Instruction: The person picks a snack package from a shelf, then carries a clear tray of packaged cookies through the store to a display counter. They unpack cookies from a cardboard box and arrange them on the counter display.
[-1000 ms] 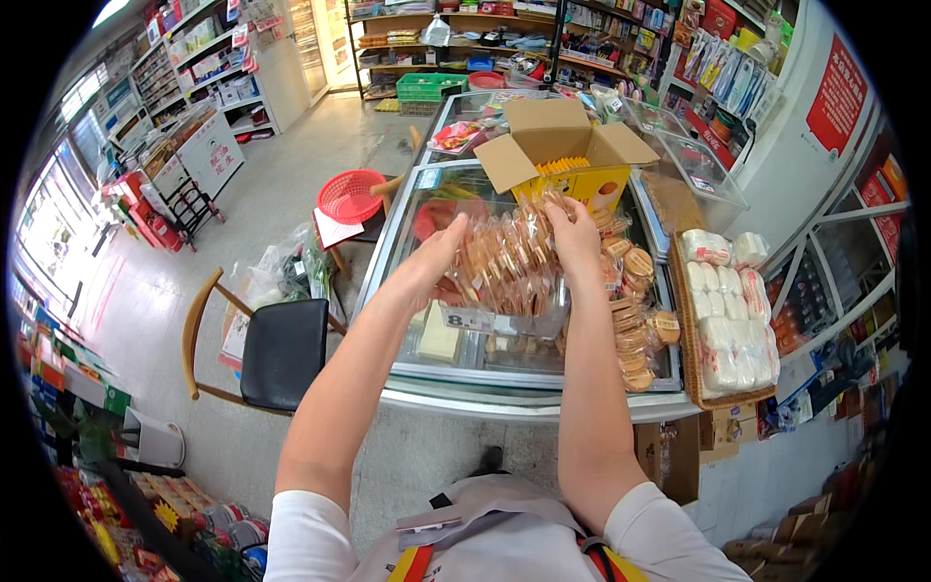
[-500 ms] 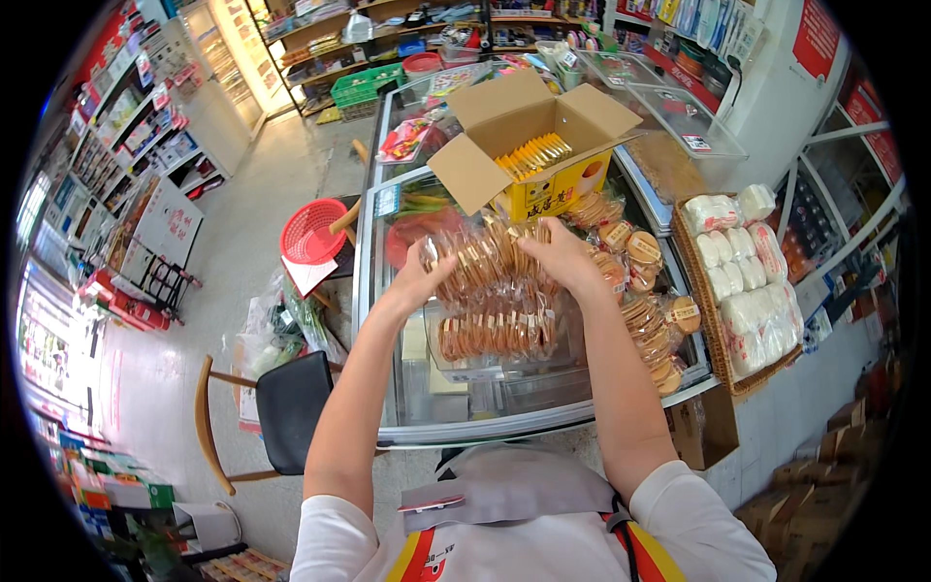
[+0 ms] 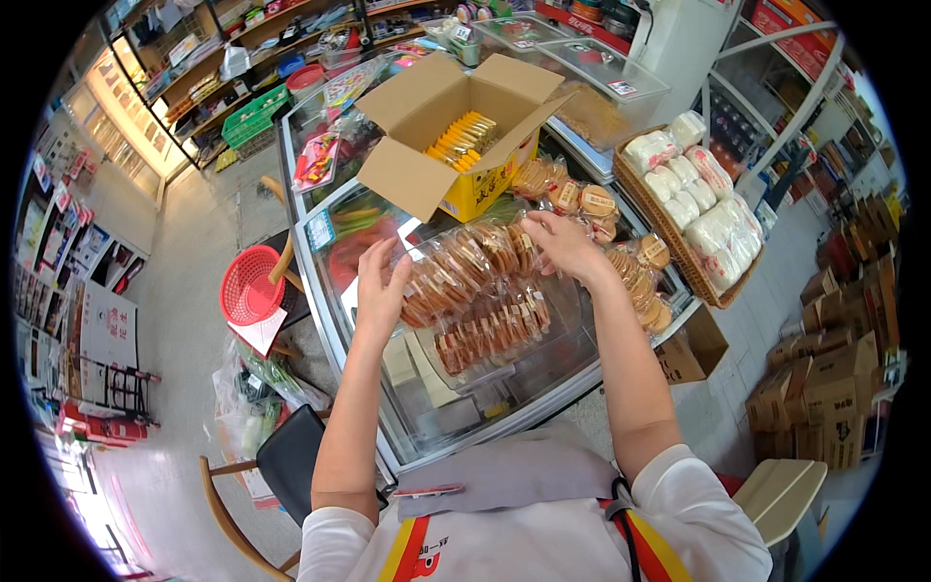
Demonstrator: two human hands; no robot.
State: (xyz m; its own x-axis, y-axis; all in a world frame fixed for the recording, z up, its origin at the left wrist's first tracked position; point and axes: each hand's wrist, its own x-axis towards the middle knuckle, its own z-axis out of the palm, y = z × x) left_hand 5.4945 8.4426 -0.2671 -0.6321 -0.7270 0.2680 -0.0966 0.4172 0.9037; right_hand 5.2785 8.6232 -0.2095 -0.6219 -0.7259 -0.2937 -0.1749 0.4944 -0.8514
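A long row of flat round biscuits in clear wrappers [image 3: 464, 260] lies on its side behind a shorter row of wrapped biscuits [image 3: 493, 325]. Both sit in a clear plastic tray [image 3: 504, 373] on the glass-topped counter. My left hand [image 3: 381, 279] is open at the left end of the back row, fingers spread and pointing away from me. At that row's right end, my right hand [image 3: 565, 244] has its fingers bent but apart, close against the last packs. Whether its fingertips touch them I cannot tell. More wrapped biscuits [image 3: 635, 281] lie loose to the right.
An open cardboard box [image 3: 412, 179] with yellow packets [image 3: 462, 141] stands beyond the rows. Right of the counter is a wicker basket [image 3: 669, 228] of white packages. A red plastic basket [image 3: 254, 284] and a black-seated chair [image 3: 296, 464] are at the left.
The view has turned to the right. The back row, earlier between both hands, now rests lower behind the front row. My left fingers have spread away from it, and my right grip has loosened.
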